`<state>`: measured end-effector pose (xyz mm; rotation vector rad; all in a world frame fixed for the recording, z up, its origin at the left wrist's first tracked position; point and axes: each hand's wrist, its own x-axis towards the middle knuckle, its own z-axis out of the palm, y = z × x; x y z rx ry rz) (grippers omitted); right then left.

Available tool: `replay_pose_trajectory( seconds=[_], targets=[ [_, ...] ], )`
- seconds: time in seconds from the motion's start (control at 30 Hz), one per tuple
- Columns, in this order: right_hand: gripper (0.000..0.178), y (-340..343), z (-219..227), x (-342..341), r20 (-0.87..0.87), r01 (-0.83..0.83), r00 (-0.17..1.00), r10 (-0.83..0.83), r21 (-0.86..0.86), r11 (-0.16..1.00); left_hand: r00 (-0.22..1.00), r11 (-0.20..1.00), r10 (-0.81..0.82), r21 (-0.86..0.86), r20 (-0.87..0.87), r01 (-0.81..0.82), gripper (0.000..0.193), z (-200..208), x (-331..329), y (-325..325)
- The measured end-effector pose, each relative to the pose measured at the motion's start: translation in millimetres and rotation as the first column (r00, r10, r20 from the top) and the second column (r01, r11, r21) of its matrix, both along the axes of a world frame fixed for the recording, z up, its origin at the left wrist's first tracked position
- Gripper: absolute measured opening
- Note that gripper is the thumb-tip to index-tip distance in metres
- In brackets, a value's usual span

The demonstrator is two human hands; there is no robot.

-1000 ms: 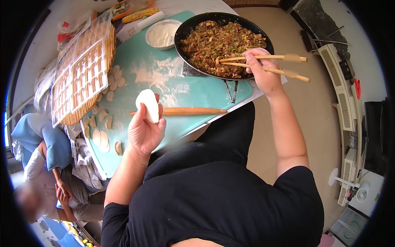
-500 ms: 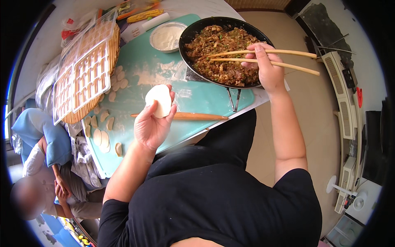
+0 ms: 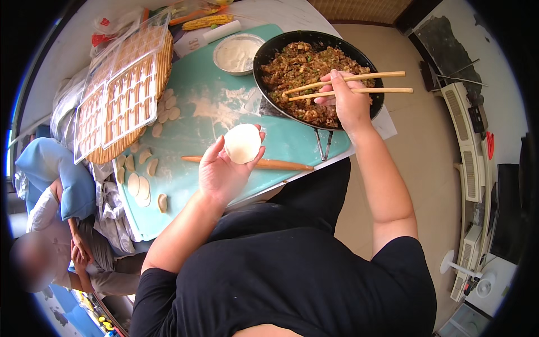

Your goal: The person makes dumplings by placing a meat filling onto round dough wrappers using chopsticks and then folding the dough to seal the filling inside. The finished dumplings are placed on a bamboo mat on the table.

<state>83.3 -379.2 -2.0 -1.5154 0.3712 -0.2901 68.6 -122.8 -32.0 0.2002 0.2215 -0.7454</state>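
Cradling a thin, round, white dough wrapper (image 3: 242, 144), the left hand (image 3: 222, 171) is palm-up, thumb at the wrapper's left edge and fingertips showing past its right, above a floury teal mat (image 3: 182, 180) and to the left of a wide black pan (image 3: 259, 72). The right hand (image 3: 349, 106) grips a pair of long, pale wooden chopsticks (image 3: 364, 77), their tips slightly apart at the brown, crumbly, green-flecked filling (image 3: 306, 64) in that pan (whether they pinch any of it, I cannot tell). Beyond the left hand lies a slender, tapered, brown wooden rolling pin (image 3: 281, 164); farther left on the mat sit small, pale, crescent-shaped dumplings (image 3: 152, 167). The wrapper could sag or slip if the left fingers loosen or tilt, since it seems soft and lightly held. Crumbs could scatter if the sticks close unevenly. The rolling pin, near the table's front edge, might roll off if a forearm brushes it; a wrist pressed on the pan's rim might tip it.
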Motion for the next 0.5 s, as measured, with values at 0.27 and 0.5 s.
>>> replay_pose_trajectory(
  seconds=[0.27,0.5],
  targets=[
    [0.029,-25,-5,8,-0.084,0.101,0.993,-0.085,0.204,0.974,0.998,0.995,-0.027,0.095,0.053,0.022,0.05,-3,14,-8],
    [0.029,-62,-14,5,-0.133,0.189,0.98,-0.146,0.406,0.894,0.995,0.98,-0.035,0.198,0.089,0.016,0.043,7,32,-23]
  ],
)
